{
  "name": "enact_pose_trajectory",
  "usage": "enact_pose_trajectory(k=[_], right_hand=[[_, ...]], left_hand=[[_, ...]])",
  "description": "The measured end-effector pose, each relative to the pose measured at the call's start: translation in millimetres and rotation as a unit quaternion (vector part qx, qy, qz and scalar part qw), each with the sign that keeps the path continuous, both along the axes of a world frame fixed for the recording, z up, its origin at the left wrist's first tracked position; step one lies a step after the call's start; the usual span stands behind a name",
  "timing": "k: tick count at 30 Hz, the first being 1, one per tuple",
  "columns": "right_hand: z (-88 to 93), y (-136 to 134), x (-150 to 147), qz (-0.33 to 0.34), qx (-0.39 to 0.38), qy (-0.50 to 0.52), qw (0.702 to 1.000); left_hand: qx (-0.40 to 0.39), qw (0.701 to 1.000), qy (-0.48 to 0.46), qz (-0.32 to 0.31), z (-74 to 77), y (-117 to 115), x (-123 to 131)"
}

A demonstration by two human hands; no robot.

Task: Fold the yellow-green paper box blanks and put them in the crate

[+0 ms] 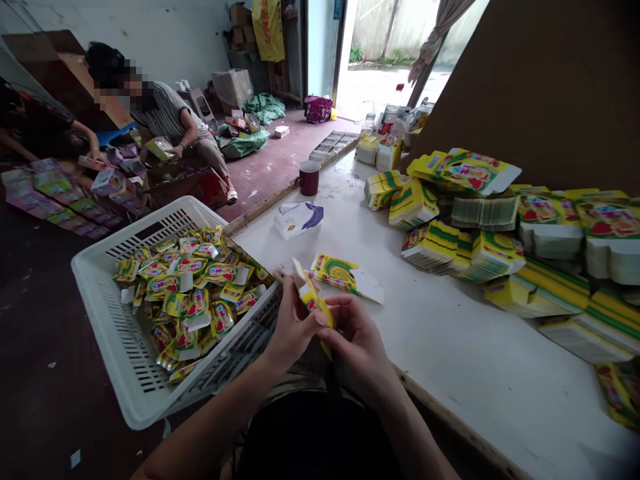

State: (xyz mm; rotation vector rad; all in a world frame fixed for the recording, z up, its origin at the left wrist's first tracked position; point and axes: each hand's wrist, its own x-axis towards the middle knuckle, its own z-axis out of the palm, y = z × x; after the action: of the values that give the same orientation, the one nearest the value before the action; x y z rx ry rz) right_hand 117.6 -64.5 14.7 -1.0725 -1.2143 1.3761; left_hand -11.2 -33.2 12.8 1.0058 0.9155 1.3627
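Observation:
Between my two hands is a small yellow carton [313, 300] with a white flap standing up at its top end. My left hand [293, 331] grips it from the left, thumb across its face. The fingers of my right hand [356, 337] pinch its lower right side. Just beyond, a few flat yellow cartons [336, 273] lie on the white table [425, 347], one with its white flap spread to the right. To my left, a white plastic basket [107, 313] holds many small yellow cartons [185, 287] in a loose heap.
Stacks of flat yellow cartons [545, 220] cover the table's right side. A dark red mug [309, 179] and a white tissue box [299, 220] stand farther back. Two people sit at the left, one in a striped shirt [170, 110], near a pile of pink boxes [55, 190].

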Motion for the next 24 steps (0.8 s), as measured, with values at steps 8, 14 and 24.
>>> enact_pose_trajectory(k=[8,14,24], right_hand=[[2.2,2,26,-0.045,0.048,-0.103,0.992],[11.5,3,44,-0.003,0.305,-0.413,0.858],[-12.3,-7,18,-0.143,0.052,-0.031,0.988]], left_hand=[[0.007,0.999,0.039,0.002,-2.3,8,-16],[0.111,0.956,0.229,-0.144,14.5,9,-45],[0.159,0.860,0.468,-0.128,-15.7,-5,-9]])
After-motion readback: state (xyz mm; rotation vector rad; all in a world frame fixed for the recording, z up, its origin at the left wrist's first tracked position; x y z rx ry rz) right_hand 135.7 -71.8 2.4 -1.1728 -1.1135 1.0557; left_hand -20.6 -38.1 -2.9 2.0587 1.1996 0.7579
